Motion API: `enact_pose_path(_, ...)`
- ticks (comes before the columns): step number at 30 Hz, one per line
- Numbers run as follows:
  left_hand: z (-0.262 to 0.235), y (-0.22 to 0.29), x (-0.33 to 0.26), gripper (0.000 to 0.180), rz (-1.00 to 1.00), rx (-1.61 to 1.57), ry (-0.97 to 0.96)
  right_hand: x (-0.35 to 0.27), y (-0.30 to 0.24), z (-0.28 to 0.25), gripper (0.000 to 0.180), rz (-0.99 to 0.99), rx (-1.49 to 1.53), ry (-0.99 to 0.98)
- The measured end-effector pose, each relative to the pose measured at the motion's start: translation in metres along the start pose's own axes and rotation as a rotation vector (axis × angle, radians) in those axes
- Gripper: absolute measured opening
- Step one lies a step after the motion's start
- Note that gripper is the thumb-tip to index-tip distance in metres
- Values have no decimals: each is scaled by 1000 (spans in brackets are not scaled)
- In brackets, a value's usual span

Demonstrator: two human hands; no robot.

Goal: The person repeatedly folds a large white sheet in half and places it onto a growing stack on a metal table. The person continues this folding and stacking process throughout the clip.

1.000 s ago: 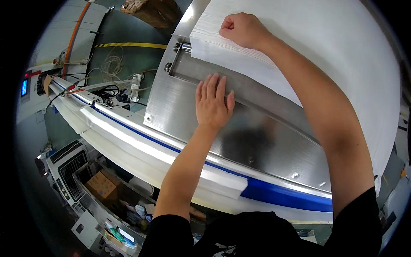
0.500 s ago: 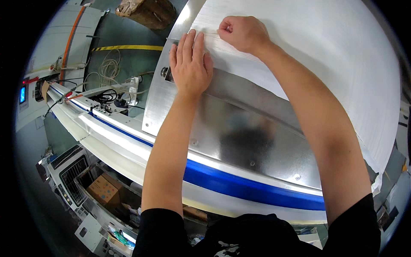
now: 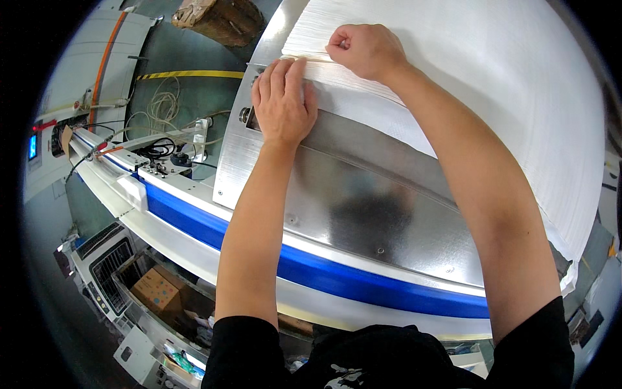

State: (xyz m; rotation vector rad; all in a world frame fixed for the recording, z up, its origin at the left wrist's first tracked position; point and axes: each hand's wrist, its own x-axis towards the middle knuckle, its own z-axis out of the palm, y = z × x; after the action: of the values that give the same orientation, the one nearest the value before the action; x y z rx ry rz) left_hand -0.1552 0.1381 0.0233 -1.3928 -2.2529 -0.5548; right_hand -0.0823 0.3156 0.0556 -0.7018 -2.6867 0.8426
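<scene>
At the far left of the frame, a small glowing blue screen (image 3: 33,146) sits on a white machine. To the right of it, pale cable (image 3: 165,104) lies in loose loops on the green floor, and at the lower left stands a brown cardboard box (image 3: 157,292) with flat sides. A smooth blue band (image 3: 184,215) curves from left to right, with a white piece (image 3: 135,193) at its left end. The left hand (image 3: 282,104), upper centre-left, has its fingers bent side by side at the front edge of a stack of white sheets (image 3: 492,110); whether it grips, one cannot tell. Below lies a shiny brushed metal plate (image 3: 311,194). The right hand (image 3: 369,52), apart from the left, rests on the stack, curled in a loose fist; whether a sheet is pinched, one cannot tell. The stack, finely layered at its edge, fills the upper right.

One second ago the left hand lay lower, on metal; the right has hardly moved. White material then covered more of the blue band.
</scene>
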Motion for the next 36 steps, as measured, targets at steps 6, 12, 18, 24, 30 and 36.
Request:
enact_pose_path(6, 2, 0, 3, 37, 4, 10, 23, 1, 0, -2, 19, -4, -5, 1)
enact_pose_path(12, 3, -2, 2, 39, 7, 23, 3, 1, 0, -4, 19, 12, 11, -13)
enact_pose_path(18, 3, 1, 4, 35, -5, 16, 20, 1, 0, -3, 19, 17, 11, -11)
enact_pose_path(24, 1, -1, 0, 35, -5, 7, 6, 1, 2, -2, 19, -5, 20, 7)
enact_pose_path(30, -5, 0, -6, 40, -11, 39, -18, -1, 2, -7, 22, -9, 25, -23)
enact_pose_path(36, -3, 1, -7, 45, -27, 59, 0, -7, 3, -12, 22, -113, 141, -118)
